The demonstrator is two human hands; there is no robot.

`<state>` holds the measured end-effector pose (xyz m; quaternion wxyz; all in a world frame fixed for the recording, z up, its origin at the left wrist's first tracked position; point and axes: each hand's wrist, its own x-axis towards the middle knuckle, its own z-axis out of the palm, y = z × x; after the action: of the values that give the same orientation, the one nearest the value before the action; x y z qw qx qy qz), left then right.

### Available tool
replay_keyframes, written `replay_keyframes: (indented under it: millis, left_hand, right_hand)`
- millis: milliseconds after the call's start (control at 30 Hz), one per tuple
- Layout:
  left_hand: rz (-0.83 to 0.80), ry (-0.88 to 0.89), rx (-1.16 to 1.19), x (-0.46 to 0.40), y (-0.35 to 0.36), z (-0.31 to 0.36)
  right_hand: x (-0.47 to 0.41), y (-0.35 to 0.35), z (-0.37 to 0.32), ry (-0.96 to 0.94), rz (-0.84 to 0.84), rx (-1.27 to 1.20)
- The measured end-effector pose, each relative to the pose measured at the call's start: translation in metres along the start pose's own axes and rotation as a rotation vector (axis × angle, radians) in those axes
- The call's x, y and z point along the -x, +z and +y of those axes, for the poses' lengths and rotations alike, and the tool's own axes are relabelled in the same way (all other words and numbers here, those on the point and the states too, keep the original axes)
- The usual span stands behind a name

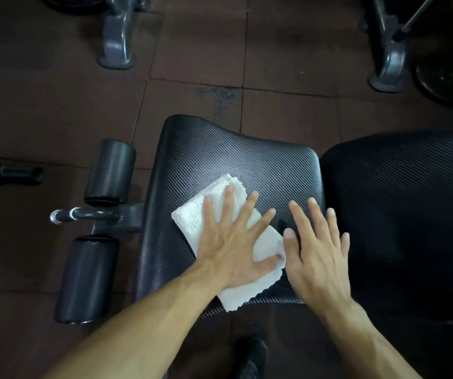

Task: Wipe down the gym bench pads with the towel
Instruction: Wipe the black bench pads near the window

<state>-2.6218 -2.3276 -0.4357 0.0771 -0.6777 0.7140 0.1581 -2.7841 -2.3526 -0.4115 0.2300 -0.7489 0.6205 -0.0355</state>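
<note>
Two flat hands, left hand (228, 242) on towel (192, 217), press seat pad (236, 157) above tiled floor (55, 110).

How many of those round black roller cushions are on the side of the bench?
2. One foam roller pad sits left of the seat pad, farther from the person; the other foam roller pad sits nearer, below the bar. Others may be hidden.

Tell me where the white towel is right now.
In the head view, the towel lies folded on the seat pad, toward its left and near edge. The left hand presses flat on it; the right hand rests beside it.
</note>
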Motion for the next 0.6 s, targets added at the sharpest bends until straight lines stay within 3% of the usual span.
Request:
replay_keyframes:
  millis: [100, 167, 233, 300, 367, 467, 600]
  left_hand:
    - [0.082, 0.078, 0.187, 0.005, -0.004, -0.015]
    - [0.287, 0.133, 0.455, 0.019, -0.01, -0.038]
    - [0.48, 0.034, 0.527, 0.034, -0.011, -0.073]
    - [0.429, -0.11, 0.488, 0.047, -0.011, -0.11]
    - [0.339, -0.09, 0.368, 0.051, -0.009, -0.136]
    - [0.294, -0.036, 0.301, 0.037, -0.012, -0.154]
    - [0.368, -0.062, 0.391, 0.015, -0.02, -0.155]
  right_hand:
    - [0.009, 0.001, -0.014, -0.011, 0.041, -0.021]
    - [0.017, 0.008, -0.035, -0.065, 0.063, -0.009]
    - [0.026, 0.023, -0.063, -0.197, 0.061, 0.06]
    - [0.03, 0.044, -0.09, -0.341, 0.006, 0.161]
    - [0.023, 0.063, -0.107, -0.373, -0.086, 0.253]
    - [0.005, 0.082, -0.103, -0.338, -0.166, 0.388]
    - [-0.012, 0.077, -0.097, -0.226, -0.147, 0.331]
